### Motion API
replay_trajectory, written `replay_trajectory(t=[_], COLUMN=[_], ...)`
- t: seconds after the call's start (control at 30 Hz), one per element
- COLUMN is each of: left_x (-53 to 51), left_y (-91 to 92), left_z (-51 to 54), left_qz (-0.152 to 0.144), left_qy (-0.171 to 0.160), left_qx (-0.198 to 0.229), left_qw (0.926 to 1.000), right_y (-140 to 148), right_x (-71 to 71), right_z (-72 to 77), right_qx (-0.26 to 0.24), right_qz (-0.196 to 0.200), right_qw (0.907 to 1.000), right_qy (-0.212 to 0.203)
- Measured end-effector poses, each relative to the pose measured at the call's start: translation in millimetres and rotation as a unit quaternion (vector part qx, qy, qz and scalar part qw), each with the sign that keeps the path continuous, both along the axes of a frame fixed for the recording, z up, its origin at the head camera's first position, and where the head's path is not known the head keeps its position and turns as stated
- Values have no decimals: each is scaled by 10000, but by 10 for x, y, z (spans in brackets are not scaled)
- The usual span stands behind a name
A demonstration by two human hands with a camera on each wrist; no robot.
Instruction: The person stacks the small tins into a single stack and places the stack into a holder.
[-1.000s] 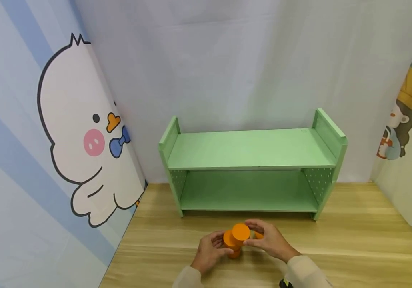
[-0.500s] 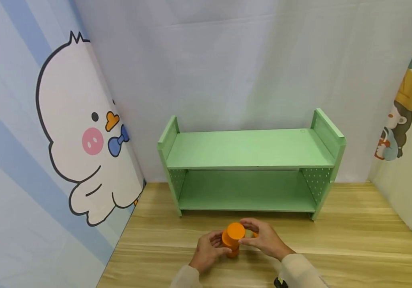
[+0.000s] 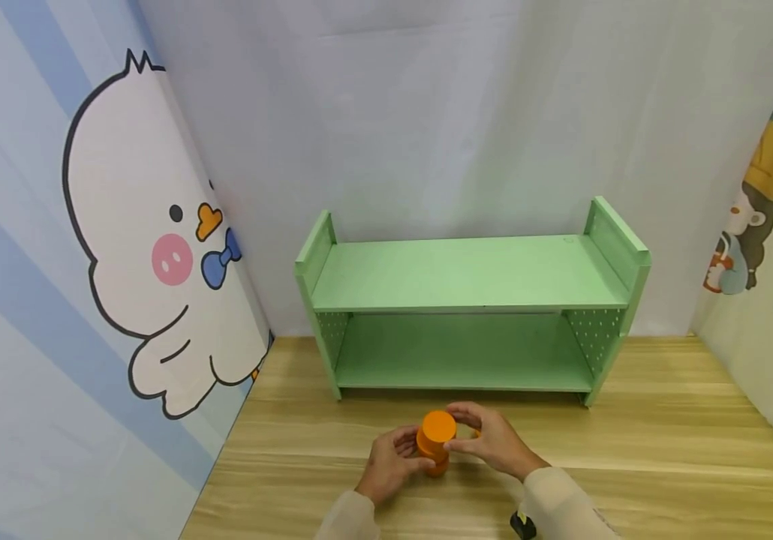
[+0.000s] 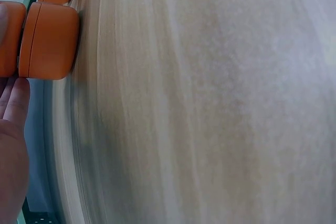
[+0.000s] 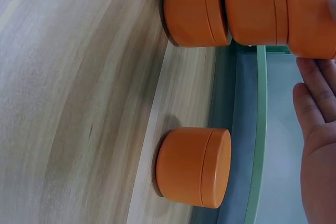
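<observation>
Three orange lidded jars stand in a stack on the wooden table, in front of the green shelf. The bottom jar rests on the table, and the middle jar sits on it. Thumb and fingers of my left hand hold the middle jar from the left. My right hand grips the top jar from the right, between thumb and fingers. That jar lies against the middle one; whether its weight rests there I cannot tell. A separate orange jar stands on the table, mostly hidden behind my right hand in the head view.
The two-tier green shelf stands behind the jars, with bare boards. A small black item with a yellow mark shows beside the right sleeve. Wood tabletop extends to both sides; printed curtains enclose the back and sides.
My right hand has brought the top jar left, from offset to nearly in line above the middle jar. The left hand keeps its hold on the stack.
</observation>
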State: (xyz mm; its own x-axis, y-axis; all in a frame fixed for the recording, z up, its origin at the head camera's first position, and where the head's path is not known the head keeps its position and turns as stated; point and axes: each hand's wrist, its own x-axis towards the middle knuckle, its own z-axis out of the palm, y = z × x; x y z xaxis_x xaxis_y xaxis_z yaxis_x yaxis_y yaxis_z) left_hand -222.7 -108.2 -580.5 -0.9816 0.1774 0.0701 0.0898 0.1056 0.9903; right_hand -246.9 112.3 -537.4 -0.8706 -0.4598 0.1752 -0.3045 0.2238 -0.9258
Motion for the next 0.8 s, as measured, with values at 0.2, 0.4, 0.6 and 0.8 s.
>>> replay_trajectory(t=[0.2, 0.4, 0.6, 0.8], left_x=[-2, -2, 1, 9], left_y=[-4, 2, 2, -6], left_z=[-5, -5, 9, 1], left_qz=[-19, 18, -19, -58], left_qy=[8, -1, -20, -50], left_qx=[-52, -2, 87, 27], left_qw=[10000, 10000, 10000, 10000], right_y=[-26, -47, -58, -78], right_x=[7, 15, 16, 23], right_z=[-6, -6, 0, -12], right_qx=[40, 20, -20, 110], right_qz=[-26, -66, -40, -102], right_qw=[9999, 9999, 9998, 9995], right_qy=[102, 94, 191, 265])
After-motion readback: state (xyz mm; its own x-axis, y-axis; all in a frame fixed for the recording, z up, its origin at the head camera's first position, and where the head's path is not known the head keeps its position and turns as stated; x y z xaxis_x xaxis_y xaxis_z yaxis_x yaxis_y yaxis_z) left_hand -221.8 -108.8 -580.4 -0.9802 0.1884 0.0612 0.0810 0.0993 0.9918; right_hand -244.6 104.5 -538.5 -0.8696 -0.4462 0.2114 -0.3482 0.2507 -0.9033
